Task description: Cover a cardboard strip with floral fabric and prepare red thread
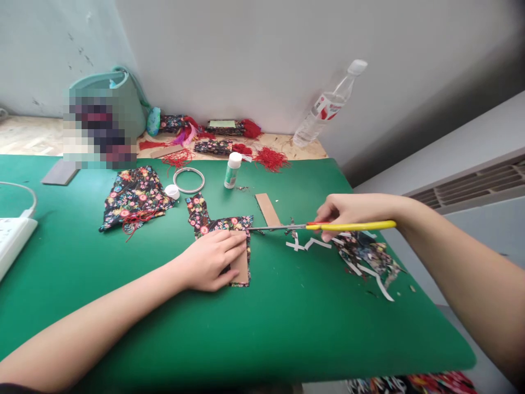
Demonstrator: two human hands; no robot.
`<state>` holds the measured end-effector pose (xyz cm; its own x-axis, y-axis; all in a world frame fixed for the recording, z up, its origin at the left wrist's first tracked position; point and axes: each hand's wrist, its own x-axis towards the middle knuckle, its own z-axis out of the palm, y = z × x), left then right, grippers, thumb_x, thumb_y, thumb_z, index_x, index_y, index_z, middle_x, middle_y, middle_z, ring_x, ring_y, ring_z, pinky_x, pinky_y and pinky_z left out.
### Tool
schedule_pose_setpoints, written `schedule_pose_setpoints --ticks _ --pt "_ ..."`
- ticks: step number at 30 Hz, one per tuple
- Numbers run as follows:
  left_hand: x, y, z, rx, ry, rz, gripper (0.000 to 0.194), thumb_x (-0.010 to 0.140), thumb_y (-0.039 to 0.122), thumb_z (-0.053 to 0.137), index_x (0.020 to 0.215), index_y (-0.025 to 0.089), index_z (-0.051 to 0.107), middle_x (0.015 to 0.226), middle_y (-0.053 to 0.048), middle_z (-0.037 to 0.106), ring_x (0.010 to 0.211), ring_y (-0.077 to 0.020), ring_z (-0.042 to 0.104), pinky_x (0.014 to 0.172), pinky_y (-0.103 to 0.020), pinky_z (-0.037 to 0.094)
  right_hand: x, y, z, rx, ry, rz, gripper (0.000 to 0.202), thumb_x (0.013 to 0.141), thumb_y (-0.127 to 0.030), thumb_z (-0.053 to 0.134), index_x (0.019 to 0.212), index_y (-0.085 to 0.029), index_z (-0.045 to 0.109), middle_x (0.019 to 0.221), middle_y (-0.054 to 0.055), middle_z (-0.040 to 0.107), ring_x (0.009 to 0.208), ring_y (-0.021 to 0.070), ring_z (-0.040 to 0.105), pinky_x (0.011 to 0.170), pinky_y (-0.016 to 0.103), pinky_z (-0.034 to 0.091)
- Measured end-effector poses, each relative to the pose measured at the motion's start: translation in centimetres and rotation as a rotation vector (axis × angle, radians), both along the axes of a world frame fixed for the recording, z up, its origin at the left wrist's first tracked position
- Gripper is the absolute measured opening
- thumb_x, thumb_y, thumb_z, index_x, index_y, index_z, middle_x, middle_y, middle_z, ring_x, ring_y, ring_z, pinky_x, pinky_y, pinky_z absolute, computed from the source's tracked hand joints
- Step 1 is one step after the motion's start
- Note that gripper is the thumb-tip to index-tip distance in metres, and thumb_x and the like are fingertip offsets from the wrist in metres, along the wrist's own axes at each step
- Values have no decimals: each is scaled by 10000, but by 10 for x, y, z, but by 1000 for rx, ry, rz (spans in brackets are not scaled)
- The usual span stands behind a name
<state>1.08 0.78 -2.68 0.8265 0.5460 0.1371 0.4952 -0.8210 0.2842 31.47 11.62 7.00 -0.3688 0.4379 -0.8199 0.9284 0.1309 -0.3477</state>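
My left hand (215, 260) lies flat, fingers spread, pressing a brown card piece (241, 269) onto black floral fabric (227, 223) on the green mat. In my right hand (334, 213) are scissors (353, 226) with yellow and red handles. Their blades point left, and the tips meet the fabric's upper right edge, just beyond my left fingertips. Another brown card strip (268, 209) lies behind the blades. Below and right of my right hand is a heap of fabric and white paper scraps (369, 257).
Behind are a glue stick (232, 171), a silver ring (188, 180), a white cap (172, 191) and more floral fabric (135, 200). A bottle (328, 104), red tassels (272, 158) and a teal bag (131, 104) stand along the wall. A white power strip (14, 238) sits left.
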Motion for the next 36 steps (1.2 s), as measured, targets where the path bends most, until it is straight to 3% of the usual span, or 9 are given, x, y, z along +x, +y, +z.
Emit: schedule_pose_setpoints --ticks 5,11,21,36 --pt "-1 0 0 3 -5 0 498 872 365 451 1267 70 514 1364 -162 484 1228 -288 453 1056 -417 352 3 2 -3 4 50 40 464 573 -595 685 791 -185 684 641 5 560 581 147 464 507 253 282" --pt "-1 1 -2 2 -4 0 511 869 370 455 1271 59 513 1367 -166 480 1235 -292 446 1065 -420 342 1 1 0 -22 54 51 465 583 -604 679 803 -194 654 668 7 567 636 178 508 538 258 313" --pt "0 0 -2 3 -20 -2 506 866 367 460 1264 60 516 1359 -164 487 1238 -288 443 1066 -415 343 -7 1 3 19 40 49 465 597 -602 661 821 -194 681 652 0 568 600 163 499 522 254 319" --pt "-1 1 -2 9 -31 -3 489 868 361 458 1255 69 523 1347 -163 497 1213 -286 459 1043 -413 363 -6 0 5 -62 112 -41 458 674 -588 602 758 -151 711 511 -5 491 470 110 401 444 248 274"
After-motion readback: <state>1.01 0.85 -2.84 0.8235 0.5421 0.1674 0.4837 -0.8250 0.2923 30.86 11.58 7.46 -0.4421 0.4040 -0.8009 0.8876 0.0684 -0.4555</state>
